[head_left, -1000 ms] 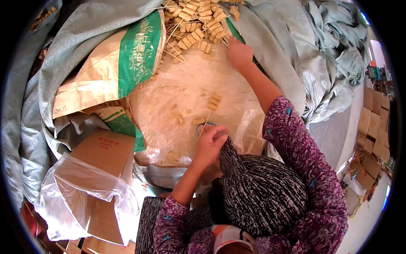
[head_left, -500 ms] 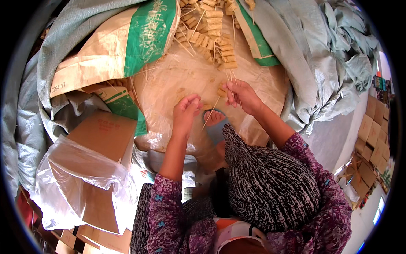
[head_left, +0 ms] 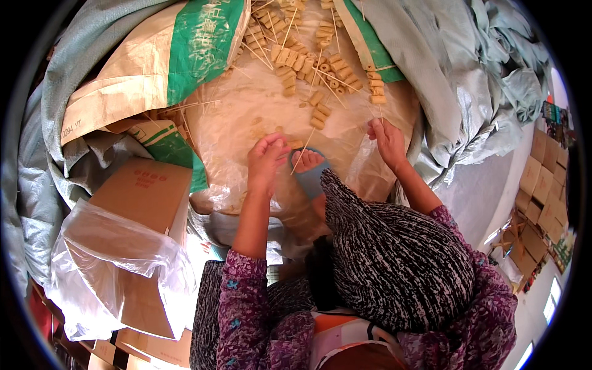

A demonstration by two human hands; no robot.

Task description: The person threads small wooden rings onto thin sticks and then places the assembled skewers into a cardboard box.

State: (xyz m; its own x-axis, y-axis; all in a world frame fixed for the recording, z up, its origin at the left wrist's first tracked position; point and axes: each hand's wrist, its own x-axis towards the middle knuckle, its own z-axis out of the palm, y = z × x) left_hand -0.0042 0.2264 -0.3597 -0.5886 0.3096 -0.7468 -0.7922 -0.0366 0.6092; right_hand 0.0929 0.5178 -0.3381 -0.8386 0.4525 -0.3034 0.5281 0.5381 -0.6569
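My right hand (head_left: 387, 142) pinches the thin stick of a skewer of tan rolled pieces (head_left: 376, 87), which point away from me. Closer to me on the left, my left hand (head_left: 266, 161) has its fingers curled together; whatever is in them is too small to make out. Between the hands lies another skewer of rolled pieces (head_left: 319, 116), its bare stick slanting toward my foot. A single loose piece (head_left: 295, 144) sits beside my left fingertips. Beyond the hands is a pile of similar skewers (head_left: 290, 55), their sticks pointing various ways.
Clear plastic sheeting (head_left: 228, 135) lies under the skewers. A tan and green paper sack (head_left: 132, 68) stands open at left. Grey woven sheeting (head_left: 456, 92) bunches at right. A cardboard box (head_left: 145, 191) with a plastic bag stands near left. My sandalled foot (head_left: 310, 169) is between my arms.
My right hand has moved right, holding a skewer, away from the middle. The skewer lying between the hands now shows more fully. My left hand has hardly moved. The view has shifted slightly.
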